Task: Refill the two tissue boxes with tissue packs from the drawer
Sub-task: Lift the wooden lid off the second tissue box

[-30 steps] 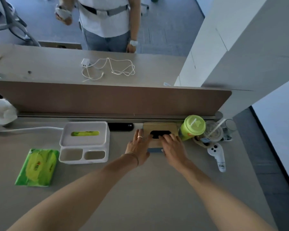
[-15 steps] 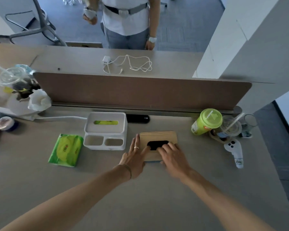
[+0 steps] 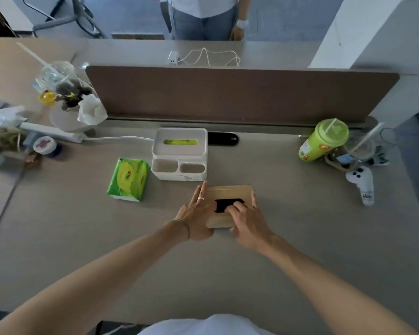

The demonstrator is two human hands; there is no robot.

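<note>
A tissue box with a wooden lid point(image 3: 230, 192) and a dark oval slot lies on the desk in front of me. My left hand point(image 3: 196, 215) grips its left side, fingers stretched along the edge. My right hand point(image 3: 248, 220) holds its right side, with fingertips at the slot. A white tissue box point(image 3: 179, 154) with two front compartments stands just behind; green shows through its top slot. A green tissue pack point(image 3: 128, 179) lies flat to the left of the white box.
A brown divider panel point(image 3: 240, 95) runs across the back of the desk. A green lidded cup point(image 3: 323, 140), clear cups and a white controller point(image 3: 361, 183) sit at the right. Cups, jars and a power strip point(image 3: 51, 131) crowd the left. A person stands behind the far desk.
Both hands have pulled the wooden-lidded box toward me, away from the divider and the green cup. The camera view has shifted to the left.
</note>
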